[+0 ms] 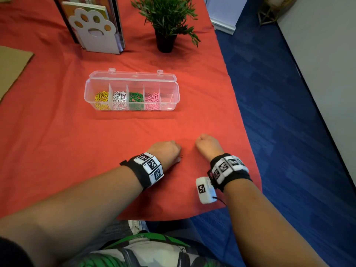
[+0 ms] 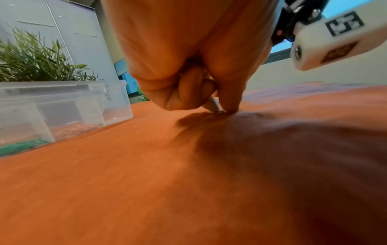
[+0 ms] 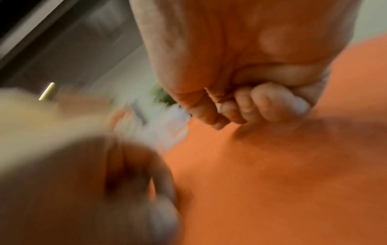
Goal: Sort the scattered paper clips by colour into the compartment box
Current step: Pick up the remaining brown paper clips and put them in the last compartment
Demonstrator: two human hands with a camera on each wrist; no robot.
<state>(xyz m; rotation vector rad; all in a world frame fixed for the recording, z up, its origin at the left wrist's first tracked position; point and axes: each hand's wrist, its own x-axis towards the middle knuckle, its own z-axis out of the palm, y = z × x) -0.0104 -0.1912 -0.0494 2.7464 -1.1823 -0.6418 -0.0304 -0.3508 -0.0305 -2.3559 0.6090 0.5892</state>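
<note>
One small dark paper clip lay on the red cloth near the table's front edge, right at my left hand, whose thumb and fingertip pressed down as if to nip it; I couldn't tell if it was gripped yet. I reckoned a fingernail under the wire, then a straight lift, would serve best. My right hand was fisted, apparently holding nothing. One compartment box, mid-table: five compartments, four filled — yellow, white, green, pink — and the rightmost nearly bare.
</note>
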